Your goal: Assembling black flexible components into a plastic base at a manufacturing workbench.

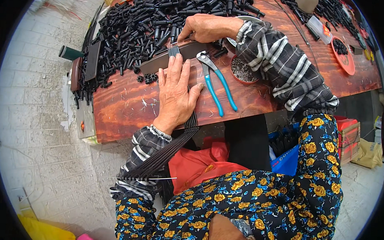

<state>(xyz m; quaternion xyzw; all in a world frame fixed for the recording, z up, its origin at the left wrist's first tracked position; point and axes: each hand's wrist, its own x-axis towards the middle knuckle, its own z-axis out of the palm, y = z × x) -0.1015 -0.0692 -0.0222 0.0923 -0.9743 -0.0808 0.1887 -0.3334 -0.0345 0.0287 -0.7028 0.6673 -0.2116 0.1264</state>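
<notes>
My left hand (pixel 176 92) lies flat on the reddish wooden table (pixel 124 113), fingers stretched out over a row of thin dark strips (pixel 174 50). Just beyond its fingertips, my right hand (pixel 210 28) curls with the forefinger bent down by the strips' far ends; whatever it pinches is too small to make out. A bundle of long black strips (pixel 169 153) trails over the table's front edge beside my left forearm, with a thin metal rod (pixel 164 178) across it. Pliers (pixel 218 85) with blue handles lie right of my left hand. Behind the fingers stands a long dark bar (pixel 158 64).
A large heap of black plastic tubular parts (pixel 131 33) covers the table's back left. A red bowl (pixel 244 82) of small metal pieces sits near my right sleeve. Farther right are an orange-red plate (pixel 347 64) and a clear box (pixel 320 29). A blue crate (pixel 285 163) stands below.
</notes>
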